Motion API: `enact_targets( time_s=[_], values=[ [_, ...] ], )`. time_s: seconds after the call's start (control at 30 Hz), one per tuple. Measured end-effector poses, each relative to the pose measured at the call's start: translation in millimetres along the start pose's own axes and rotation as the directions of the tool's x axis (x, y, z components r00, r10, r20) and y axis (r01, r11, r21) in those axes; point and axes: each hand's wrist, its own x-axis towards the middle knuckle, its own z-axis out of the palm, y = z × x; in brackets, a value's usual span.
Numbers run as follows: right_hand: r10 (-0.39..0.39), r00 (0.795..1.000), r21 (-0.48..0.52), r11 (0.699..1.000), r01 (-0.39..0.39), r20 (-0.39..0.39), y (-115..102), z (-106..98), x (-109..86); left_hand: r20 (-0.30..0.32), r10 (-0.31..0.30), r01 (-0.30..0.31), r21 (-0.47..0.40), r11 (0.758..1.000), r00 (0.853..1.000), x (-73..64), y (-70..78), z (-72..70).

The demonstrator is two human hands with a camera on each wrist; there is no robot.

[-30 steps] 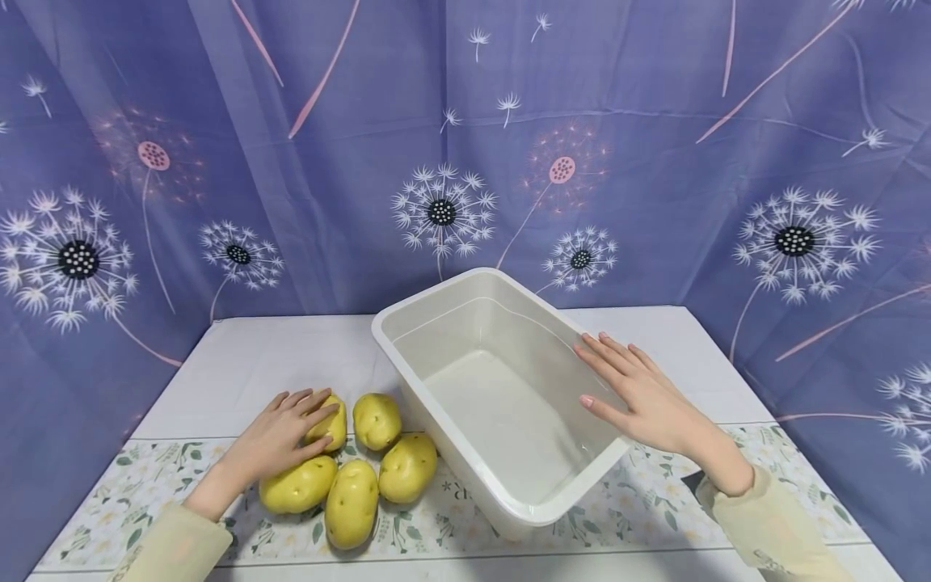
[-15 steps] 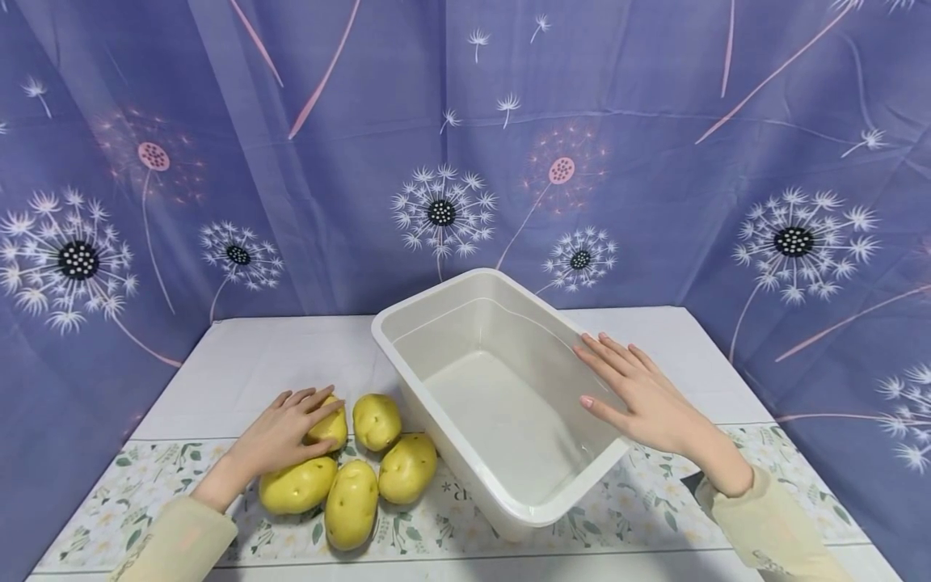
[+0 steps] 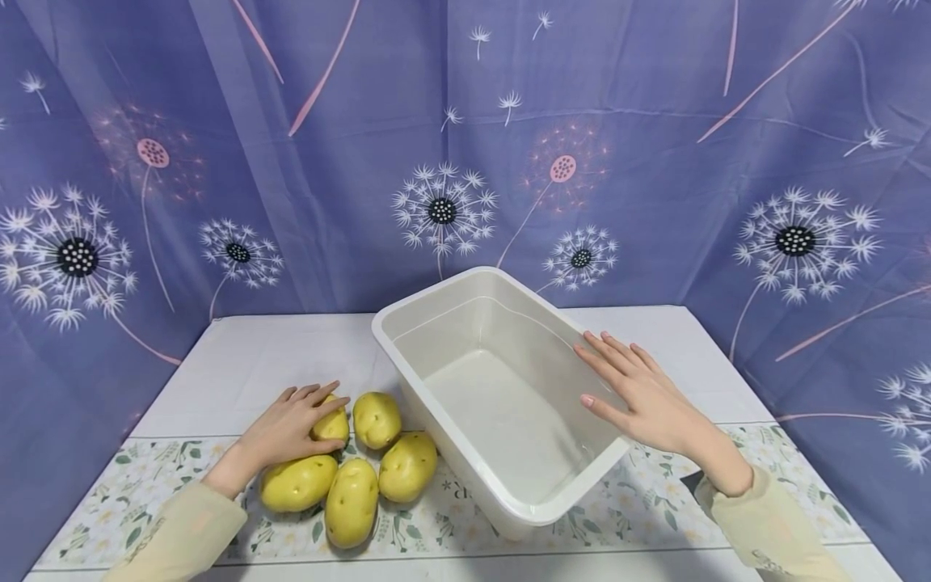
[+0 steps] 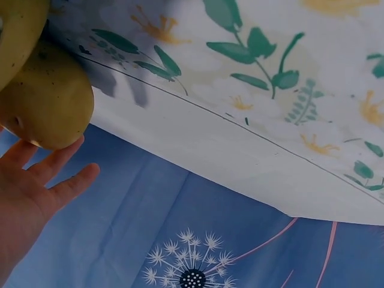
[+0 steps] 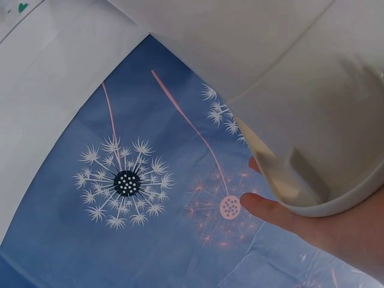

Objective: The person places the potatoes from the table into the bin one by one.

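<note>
My left hand (image 3: pixel 287 430) rests on a yellow potato (image 3: pixel 332 425), fingers spread over its far side and thumb along its near side. In the left wrist view that potato (image 4: pixel 51 99) shows fingertips (image 4: pixel 73 146) touching it, one finger apart from it. Around it lie another potato (image 3: pixel 299 483) under the palm's near side, an upright one (image 3: pixel 352 503), and two more, a rounder potato (image 3: pixel 377 420) and a potato (image 3: pixel 408 467) beside the bin. On the right rim of the white plastic bin (image 3: pixel 502 489), my right hand (image 3: pixel 640 396) lies with fingers extended; its palm contact is hidden.
The bin stands at an angle mid-table, with nothing visible inside. A white table (image 3: pixel 291 347) carries a floral strip (image 3: pixel 167 493) along its front part. Behind and at both sides hangs a blue dandelion-print curtain (image 3: pixel 349 186). A small dark patch (image 3: pixel 691 481) shows beside the right wrist.
My left hand has slid slightly to the right and farther over the potato, which has barely shifted. My right hand and the bin have stayed in place.
</note>
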Motion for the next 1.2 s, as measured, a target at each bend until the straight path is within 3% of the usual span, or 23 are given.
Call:
enact_targets(
  time_s=[0.6,0.9,1.2],
  values=[
    [-0.003,1.000,0.003,1.000,0.003,-0.007,1.1,-0.1,0.2,0.028,0.026,-0.026,-0.010,1.000,0.999,4.1,-0.8,-3.5],
    [0.002,1.000,0.010,1.000,-0.002,-0.001,0.8,-0.3,0.1,-0.031,0.059,-0.059,0.027,0.998,0.998,4.6,-3.0,-0.4],
    [-0.006,1.000,0.010,1.000,0.006,-0.012,1.3,0.3,0.1,-0.053,0.023,-0.020,0.056,0.998,0.998,4.1,-8.0,3.7]
  ],
)
